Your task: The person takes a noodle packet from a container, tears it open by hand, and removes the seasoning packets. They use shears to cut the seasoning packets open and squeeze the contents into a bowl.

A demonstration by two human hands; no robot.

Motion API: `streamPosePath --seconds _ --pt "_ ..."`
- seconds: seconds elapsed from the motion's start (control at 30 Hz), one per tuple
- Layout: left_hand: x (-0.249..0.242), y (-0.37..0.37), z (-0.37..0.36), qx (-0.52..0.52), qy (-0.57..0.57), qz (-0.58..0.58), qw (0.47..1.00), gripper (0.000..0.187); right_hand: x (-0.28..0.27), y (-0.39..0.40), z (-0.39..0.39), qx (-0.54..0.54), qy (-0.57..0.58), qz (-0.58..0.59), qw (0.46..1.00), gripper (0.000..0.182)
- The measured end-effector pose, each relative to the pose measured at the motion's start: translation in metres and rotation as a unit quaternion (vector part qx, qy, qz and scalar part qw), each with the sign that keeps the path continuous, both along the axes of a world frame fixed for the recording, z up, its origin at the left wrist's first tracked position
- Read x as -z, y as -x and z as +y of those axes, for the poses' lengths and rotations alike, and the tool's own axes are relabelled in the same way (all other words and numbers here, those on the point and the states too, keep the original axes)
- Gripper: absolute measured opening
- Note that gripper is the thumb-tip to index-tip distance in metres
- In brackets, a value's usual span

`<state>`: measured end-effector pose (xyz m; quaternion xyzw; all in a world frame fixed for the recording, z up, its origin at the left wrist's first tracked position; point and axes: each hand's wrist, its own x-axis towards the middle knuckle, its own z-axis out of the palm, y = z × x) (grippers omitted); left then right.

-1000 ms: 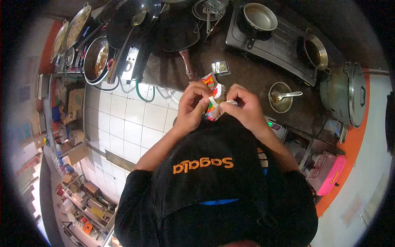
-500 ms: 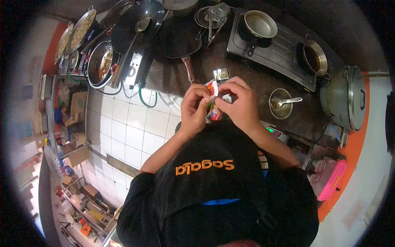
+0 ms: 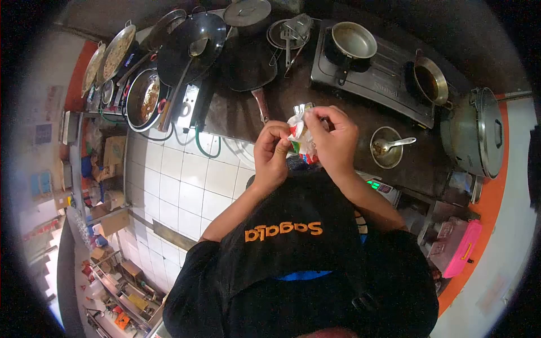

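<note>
1 dark surface [image 3: 366, 116] is running across upper view, carrying the cookware. 1 gas stove [image 3: 389, 84] is sitting at its back, R of ctr. 1 black wok [image 3: 181, 42] is sitting upper L. 1 lg lidded pot [image 3: 476, 132] is standing at far R. 2 metal pans are resting on stove, 1 L pan [image 3: 354, 39] & 1 R pan [image 3: 430, 81]. 1 metal bowl [image 3: 381, 156] is sitting R of hands. 1 long ladle [image 3: 197, 48] is lying across wok. 1 scale [image 3: 380, 187] is showing a lit green display, near bowl.

L hand [image 3: 271, 153] & R hand [image 3: 338, 141] (2 total) are both grasping 1 packet [image 3: 305, 147]: L is pinching its L edge, R its upper R; some fingertips are hiding. Packet, red/white/green & crumpled, is staying btwn hands near surface's front edge. 1 spoon [image 3: 401, 142] is leaning in bowl.
</note>
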<state>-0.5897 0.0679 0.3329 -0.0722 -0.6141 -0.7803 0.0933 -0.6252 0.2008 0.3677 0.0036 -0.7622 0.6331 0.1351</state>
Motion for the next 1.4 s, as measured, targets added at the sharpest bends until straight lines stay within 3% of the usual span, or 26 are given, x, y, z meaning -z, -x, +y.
streamPosePath --seconds 0.03,0.1,0.33,0.43,0.5,0.53,0.6,0.7,0.77,0.97,1.2,1.3,1.37,1.4 --pt "0.001 0.0 -0.001 0.01 -0.028 -0.008 1.0 0.016 -0.001 -0.001 -0.001 0.001 0.002 0.002 1.0 0.007" --pt "0.005 0.002 -0.003 0.026 -0.058 -0.011 0.998 0.015 -0.003 0.0 -0.002 0.026 0.173 -0.109 0.978 0.009" --pt "0.006 0.005 -0.002 0.079 -0.219 -0.033 0.972 0.01 0.012 0.008 0.012 -0.019 0.148 -0.092 0.985 0.011" --pt "0.004 0.007 -0.002 0.053 -0.221 -0.037 0.973 0.01 0.01 0.004 0.013 -0.028 0.167 -0.121 0.978 0.012" --pt "0.001 0.006 -0.004 0.044 -0.223 -0.053 0.972 0.01 0.001 0.005 0.015 -0.095 0.21 -0.005 0.973 0.015" --pt "0.0 0.007 -0.005 0.037 -0.226 -0.068 0.971 0.01 -0.009 0.004 0.02 -0.097 0.21 -0.005 0.973 0.015" --pt "0.002 0.009 -0.007 0.032 -0.197 -0.058 0.978 0.01 -0.028 0.001 0.031 -0.276 -0.087 0.057 0.956 0.02" --pt "-0.003 0.006 -0.007 0.036 -0.163 -0.056 0.984 0.011 -0.023 -0.005 0.021 -0.312 -0.062 -0.027 0.948 0.026" --pt "-0.002 0.006 -0.008 0.038 -0.159 -0.062 0.985 0.01 -0.021 -0.003 0.022 -0.309 -0.085 -0.002 0.947 0.023" --pt "0.004 0.004 -0.012 0.03 -0.135 -0.051 0.989 0.009 -0.02 -0.009 0.021 -0.333 -0.017 -0.019 0.943 0.01" --pt "-0.003 -0.001 -0.014 -0.013 -0.254 -0.14 0.957 0.01 -0.009 -0.015 0.027 -0.392 0.045 0.014 0.919 0.009" --pt "0.0 0.0 -0.017 0.018 -0.271 -0.168 0.948 0.009 -0.004 -0.015 0.026 -0.382 0.057 0.009 0.923 0.009" --pt "0.006 0.004 -0.027 0.118 -0.191 -0.091 0.97 0.008 -0.005 -0.014 0.025 -0.357 0.054 -0.003 0.932 0.011" --pt "0.008 0.003 -0.028 0.133 -0.173 -0.105 0.97 0.008 -0.008 -0.013 0.024 -0.353 0.006 -0.025 0.935 0.015"
